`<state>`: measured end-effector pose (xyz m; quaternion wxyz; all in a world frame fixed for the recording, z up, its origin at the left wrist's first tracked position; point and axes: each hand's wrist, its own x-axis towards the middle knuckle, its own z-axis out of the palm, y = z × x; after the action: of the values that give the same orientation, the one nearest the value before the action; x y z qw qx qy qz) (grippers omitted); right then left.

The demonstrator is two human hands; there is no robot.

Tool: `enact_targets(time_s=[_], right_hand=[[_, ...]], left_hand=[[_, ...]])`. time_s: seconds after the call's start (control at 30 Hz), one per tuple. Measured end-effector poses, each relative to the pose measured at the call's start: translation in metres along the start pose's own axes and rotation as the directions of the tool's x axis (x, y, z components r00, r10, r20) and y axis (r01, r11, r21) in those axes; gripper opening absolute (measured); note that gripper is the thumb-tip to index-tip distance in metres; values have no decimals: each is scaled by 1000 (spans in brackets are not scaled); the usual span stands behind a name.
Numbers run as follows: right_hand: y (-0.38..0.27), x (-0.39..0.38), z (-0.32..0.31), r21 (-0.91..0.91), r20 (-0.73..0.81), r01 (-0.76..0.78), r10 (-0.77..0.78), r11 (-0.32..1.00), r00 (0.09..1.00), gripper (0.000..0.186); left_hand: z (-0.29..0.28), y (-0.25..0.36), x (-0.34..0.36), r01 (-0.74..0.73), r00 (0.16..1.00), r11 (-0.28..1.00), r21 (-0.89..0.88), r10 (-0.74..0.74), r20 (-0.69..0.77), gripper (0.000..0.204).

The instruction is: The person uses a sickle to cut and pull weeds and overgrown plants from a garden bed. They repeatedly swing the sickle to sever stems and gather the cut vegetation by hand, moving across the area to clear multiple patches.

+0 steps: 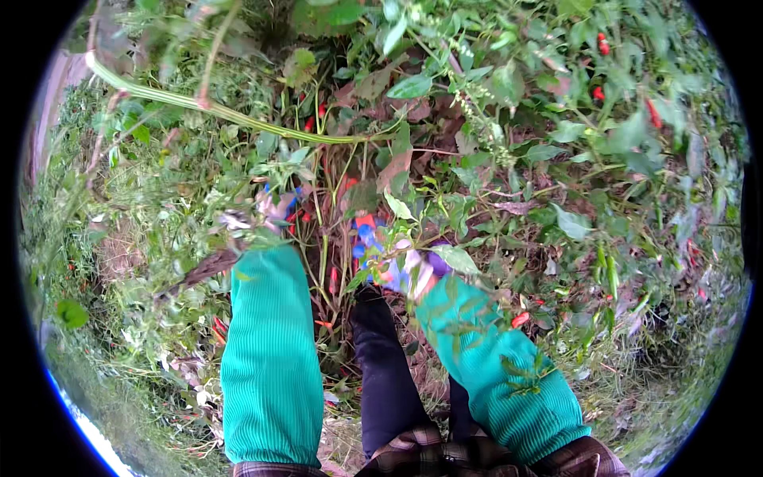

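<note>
Both my forearms wear green ribbed sleeves and reach into a leafy plant with upright stems and red chillies (pixel 334 278). My left hand (pixel 276 205), pale with blue at the fingers, is among the stems, partly covered by leaves and blurred; what it holds is unclear. My right hand (pixel 417 266) sits lower and to the right, among leaves beside purple and blue material, its fingers mostly hidden. A blue and red object (pixel 366 237) shows between my hands, too covered to make out.
A thick green striped stalk (pixel 238 123) arches across the upper left. Dense foliage with more red chillies (pixel 654 113) and green pods (pixel 610 274) surrounds me. My dark-trousered legs (pixel 385 366) are below, between my arms. A pale strip of ground (pixel 60 103) runs at the far left.
</note>
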<state>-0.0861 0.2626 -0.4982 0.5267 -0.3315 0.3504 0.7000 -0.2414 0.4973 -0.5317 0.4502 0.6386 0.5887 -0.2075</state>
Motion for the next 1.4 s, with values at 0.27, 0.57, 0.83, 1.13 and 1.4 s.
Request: enact_targets(time_s=[0.27, 0.57, 0.83, 1.13, 1.4], right_hand=[[89, -174, 118, -329, -2, 196, -209, 924, 978, 28], [210, -236, 199, -863, 250, 6, 416, 505, 874, 34], [326, -132, 222, -806, 572, 589, 327, 56, 752, 44], [233, 44, 223, -970, 160, 153, -21, -187, 987, 36], [132, 30, 186, -500, -23, 125, -157, 857, 987, 27]], left_hand=[[-50, -71, -170, -97, 972, 630, -770, -106, -209, 19], [-101, -310, -427, 442, 656, 877, 188, -173, -734, 25], [-122, -287, -476, 583, 546, 805, -112, -490, -680, 39], [-67, -145, -270, -122, 732, 932, 341, 317, -603, 39], [-3, -259, -178, 103, 974, 976, 192, -60, -219, 48]])
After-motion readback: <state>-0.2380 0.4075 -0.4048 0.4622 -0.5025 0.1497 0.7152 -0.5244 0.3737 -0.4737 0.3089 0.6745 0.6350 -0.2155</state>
